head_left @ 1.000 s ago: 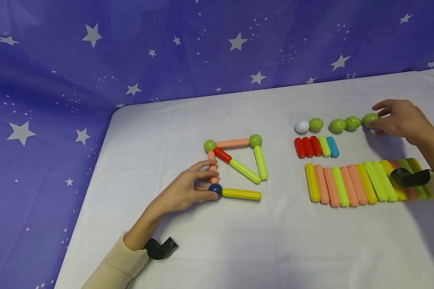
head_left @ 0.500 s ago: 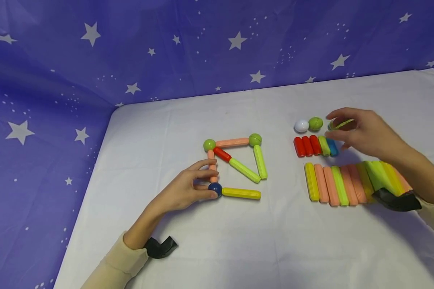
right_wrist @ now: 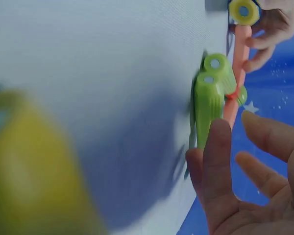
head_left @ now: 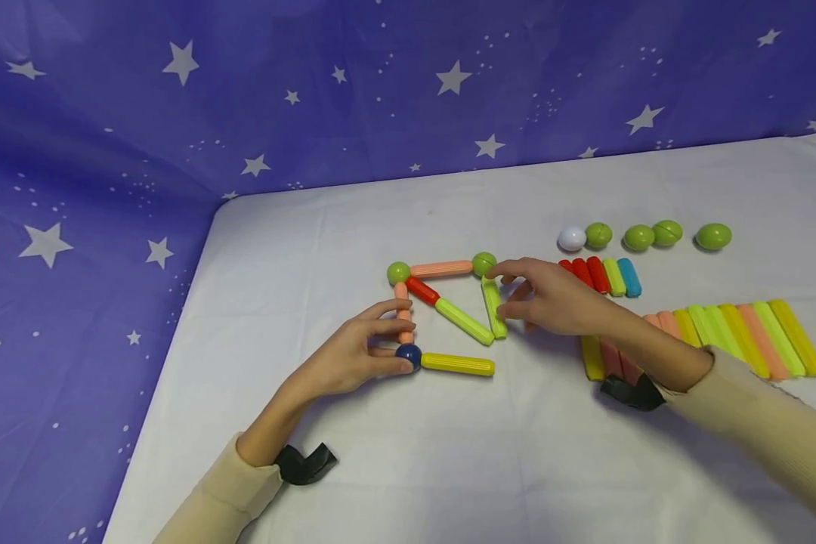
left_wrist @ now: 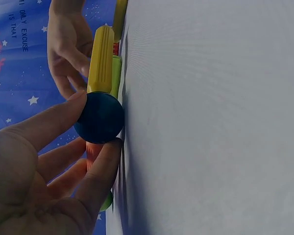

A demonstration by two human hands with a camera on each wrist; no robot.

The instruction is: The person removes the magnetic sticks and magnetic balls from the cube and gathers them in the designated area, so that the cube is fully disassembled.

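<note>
My left hand (head_left: 350,351) pinches a dark blue ball (left_wrist: 100,117) between thumb and finger. From the ball, a yellow rod (head_left: 458,365) points right and a salmon rod (head_left: 401,291) runs up to a green ball (head_left: 398,273). Another salmon rod (head_left: 442,269) links that ball to a second green ball (head_left: 483,264). A red short rod (head_left: 422,290) and a light green rod (head_left: 464,321) form a diagonal. My right hand (head_left: 551,295), fingers spread, is at the right-side light green rod (head_left: 492,306); whether its fingertips touch it is unclear.
At the right back lie a white ball (head_left: 572,239) and several green balls (head_left: 713,236). Short rods (head_left: 598,275) lie below them, then a row of long rods (head_left: 734,336), partly covered by my right arm. A blue star-patterned cloth (head_left: 381,91) hangs behind the white table (head_left: 449,468).
My right hand has moved left from the loose green balls, first to the middle of their row, then to the assembled rods. My left hand keeps its hold on the blue ball.
</note>
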